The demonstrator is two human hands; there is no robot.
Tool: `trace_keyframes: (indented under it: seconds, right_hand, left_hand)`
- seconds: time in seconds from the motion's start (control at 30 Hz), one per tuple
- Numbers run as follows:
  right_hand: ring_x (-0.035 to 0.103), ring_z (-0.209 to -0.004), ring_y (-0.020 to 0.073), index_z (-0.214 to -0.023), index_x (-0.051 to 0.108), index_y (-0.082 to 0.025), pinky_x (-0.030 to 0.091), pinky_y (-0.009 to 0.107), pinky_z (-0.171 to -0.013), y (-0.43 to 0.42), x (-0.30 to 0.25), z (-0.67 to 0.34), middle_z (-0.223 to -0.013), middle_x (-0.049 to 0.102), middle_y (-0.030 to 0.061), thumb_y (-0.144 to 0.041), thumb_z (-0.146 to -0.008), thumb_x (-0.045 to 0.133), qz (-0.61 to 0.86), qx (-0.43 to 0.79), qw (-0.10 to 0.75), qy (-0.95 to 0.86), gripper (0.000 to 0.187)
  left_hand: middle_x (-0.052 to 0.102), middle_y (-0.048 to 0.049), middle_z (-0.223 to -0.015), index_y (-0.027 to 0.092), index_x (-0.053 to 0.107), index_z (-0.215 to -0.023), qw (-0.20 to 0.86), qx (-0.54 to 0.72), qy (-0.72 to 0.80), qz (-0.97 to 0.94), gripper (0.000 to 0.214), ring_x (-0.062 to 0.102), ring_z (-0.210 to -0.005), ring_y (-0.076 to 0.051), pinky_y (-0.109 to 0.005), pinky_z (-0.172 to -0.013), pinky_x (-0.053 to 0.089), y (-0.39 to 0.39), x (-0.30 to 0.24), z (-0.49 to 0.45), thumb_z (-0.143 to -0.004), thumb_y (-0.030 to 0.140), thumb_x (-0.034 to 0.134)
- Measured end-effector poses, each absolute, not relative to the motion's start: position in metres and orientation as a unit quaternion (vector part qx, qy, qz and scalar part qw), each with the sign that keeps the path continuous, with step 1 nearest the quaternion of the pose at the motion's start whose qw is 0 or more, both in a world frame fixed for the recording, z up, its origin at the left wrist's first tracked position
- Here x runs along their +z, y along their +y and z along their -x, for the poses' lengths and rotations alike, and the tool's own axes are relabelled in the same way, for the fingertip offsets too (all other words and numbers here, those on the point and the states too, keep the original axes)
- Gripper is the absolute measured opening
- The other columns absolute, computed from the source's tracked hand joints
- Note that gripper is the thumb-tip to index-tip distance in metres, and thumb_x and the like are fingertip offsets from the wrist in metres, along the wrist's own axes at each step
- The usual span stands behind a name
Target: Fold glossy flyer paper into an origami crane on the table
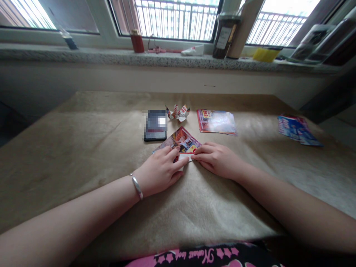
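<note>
A colourful printed sheet of paper (182,138) lies on the table in front of me, its far corner pointing away. Its near edge is folded over, and a white strip shows there. My left hand (162,167), with a silver bracelet at the wrist, grips the sheet's left part, fingers pressed on the fold. From the other side, my right hand (219,157) has its fingers pressed together on the right end of the fold. The fingers cover part of the near edge.
A phone (155,126), its screen blurred, lies beyond my left hand. Next to it stands a folded paper piece (178,113). A stack of printed sheets (217,121) is to the right, with blue leaflets (299,129) farther right. Jars (222,37) stand on the windowsill (172,61).
</note>
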State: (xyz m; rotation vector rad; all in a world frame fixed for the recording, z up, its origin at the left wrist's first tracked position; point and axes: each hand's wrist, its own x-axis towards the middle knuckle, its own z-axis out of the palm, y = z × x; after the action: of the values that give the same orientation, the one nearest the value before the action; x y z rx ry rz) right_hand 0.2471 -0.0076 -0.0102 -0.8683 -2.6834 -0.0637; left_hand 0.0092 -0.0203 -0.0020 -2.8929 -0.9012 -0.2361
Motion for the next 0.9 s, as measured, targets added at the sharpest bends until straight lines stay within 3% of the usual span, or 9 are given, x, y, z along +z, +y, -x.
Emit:
trace_keyframes:
  seconds: [0.17, 0.33, 0.53, 0.9]
  right_hand:
    - [0.056, -0.086, 0.0176, -0.101, 0.069, -0.020, 0.049, 0.031, -0.076, -0.0070, -0.0114, -0.2470, -0.094, 0.067, 0.0073, -0.019, -0.089, 0.048, 0.298, -0.026, 0.171, -0.939, 0.024]
    - [0.057, -0.085, 0.0179, -0.099, 0.070, -0.020, 0.050, 0.031, -0.075, -0.0066, -0.0121, -0.2467, -0.095, 0.067, 0.0070, -0.019, -0.089, 0.048, 0.295, -0.027, 0.172, -0.939, 0.025]
    - [0.057, -0.086, 0.0180, -0.100, 0.068, -0.020, 0.049, 0.031, -0.075, -0.0076, -0.0125, -0.2489, -0.095, 0.067, 0.0062, -0.019, -0.089, 0.046, 0.299, -0.032, 0.172, -0.938, 0.025]
    - [0.055, -0.092, 0.0175, -0.106, 0.064, -0.025, 0.047, 0.031, -0.077, -0.0057, -0.0094, -0.2492, -0.105, 0.064, 0.0042, -0.020, -0.090, 0.043, 0.262, -0.038, 0.133, -0.955, 0.026]
  left_hand:
    - [0.054, -0.0124, -0.117, 0.015, 0.052, -0.121, 0.054, -0.095, -0.273, 0.956, 0.035, 0.046, -0.113, -0.027, -0.043, -0.097, 0.042, -0.0206, -0.0037, -0.0103, -0.090, 0.030, 0.044]
    - [0.060, -0.0103, -0.108, 0.013, 0.052, -0.119, 0.043, -0.094, -0.242, 0.965, 0.034, 0.051, -0.107, -0.024, -0.044, -0.102, 0.038, -0.0184, -0.0003, -0.0115, -0.090, 0.028, 0.043]
    - [0.058, -0.0106, -0.110, 0.015, 0.054, -0.117, 0.005, -0.092, -0.225, 0.970, 0.031, 0.052, -0.100, -0.024, -0.039, -0.092, 0.046, -0.0154, 0.0019, -0.0098, -0.089, 0.027, 0.045]
    - [0.056, -0.0089, -0.113, 0.018, 0.052, -0.123, -0.021, -0.087, -0.239, 0.967, 0.037, 0.047, -0.104, -0.024, -0.041, -0.093, 0.044, -0.0142, -0.0007, -0.0069, -0.088, 0.030, 0.049]
